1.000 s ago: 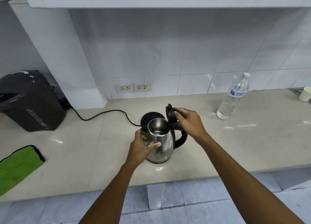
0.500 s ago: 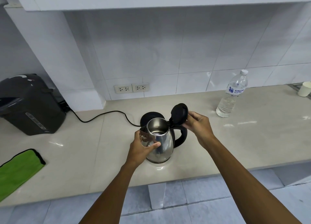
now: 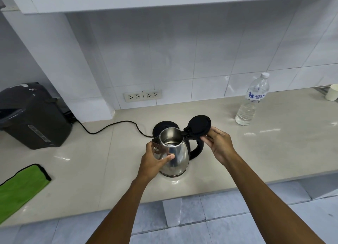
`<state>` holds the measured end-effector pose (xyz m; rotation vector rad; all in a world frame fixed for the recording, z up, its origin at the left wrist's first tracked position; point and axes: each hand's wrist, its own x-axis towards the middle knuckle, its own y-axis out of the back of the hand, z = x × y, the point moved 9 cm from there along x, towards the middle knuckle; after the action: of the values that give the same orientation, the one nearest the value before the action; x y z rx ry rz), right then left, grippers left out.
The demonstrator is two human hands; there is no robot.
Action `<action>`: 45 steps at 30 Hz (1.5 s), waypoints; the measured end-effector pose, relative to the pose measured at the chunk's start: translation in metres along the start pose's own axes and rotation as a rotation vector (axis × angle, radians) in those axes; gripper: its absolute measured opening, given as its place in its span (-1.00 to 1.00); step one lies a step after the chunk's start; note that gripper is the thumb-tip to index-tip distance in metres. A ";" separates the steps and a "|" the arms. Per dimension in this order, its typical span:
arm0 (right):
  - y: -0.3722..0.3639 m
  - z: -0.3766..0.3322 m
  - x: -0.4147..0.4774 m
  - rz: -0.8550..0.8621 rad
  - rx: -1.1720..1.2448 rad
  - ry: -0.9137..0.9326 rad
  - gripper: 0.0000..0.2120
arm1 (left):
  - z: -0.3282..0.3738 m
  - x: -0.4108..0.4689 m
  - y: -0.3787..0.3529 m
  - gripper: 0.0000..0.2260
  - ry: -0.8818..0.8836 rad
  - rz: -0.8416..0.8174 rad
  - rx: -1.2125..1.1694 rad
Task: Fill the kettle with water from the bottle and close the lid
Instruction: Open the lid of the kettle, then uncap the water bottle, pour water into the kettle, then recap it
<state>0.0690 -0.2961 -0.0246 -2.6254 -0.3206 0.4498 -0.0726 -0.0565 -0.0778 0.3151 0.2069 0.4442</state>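
A steel kettle (image 3: 176, 153) with a black handle stands on the counter near its front edge, in front of its round black base (image 3: 161, 127). Its black hinged lid (image 3: 198, 125) is swung fully back and the mouth is uncovered. My left hand (image 3: 155, 161) grips the kettle's body on the left side. My right hand (image 3: 220, 144) touches the lid's lower edge with its fingertips, just right of the handle. A clear water bottle (image 3: 253, 100) with a white cap stands upright at the back right, partly filled.
A black hot-water dispenser (image 3: 31, 115) stands at the far left, and a black cord (image 3: 109, 126) runs across the counter to the base. A green cloth (image 3: 20, 187) lies at the front left. A white cup (image 3: 332, 92) sits at the far right. Wall sockets (image 3: 142, 95) are behind.
My right hand has swung the lid from upright over the mouth to fully back and to the right. My left hand has stayed on the kettle's body.
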 end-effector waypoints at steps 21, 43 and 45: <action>-0.004 -0.010 -0.012 -0.018 -0.077 -0.056 -0.75 | 0.009 -0.001 0.003 -0.31 0.068 -0.073 0.108; 0.025 -0.098 -0.075 0.020 -1.735 0.376 -0.34 | 0.181 -0.023 -0.025 -0.15 -0.397 0.016 0.980; 0.030 -0.110 -0.078 0.024 -1.827 0.403 -0.33 | 0.197 -0.020 -0.043 -0.15 -0.439 -0.004 0.996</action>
<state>0.0415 -0.3884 0.0742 -4.2554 -0.8139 -0.8649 -0.0222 -0.1522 0.0931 1.3720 -0.0187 0.2273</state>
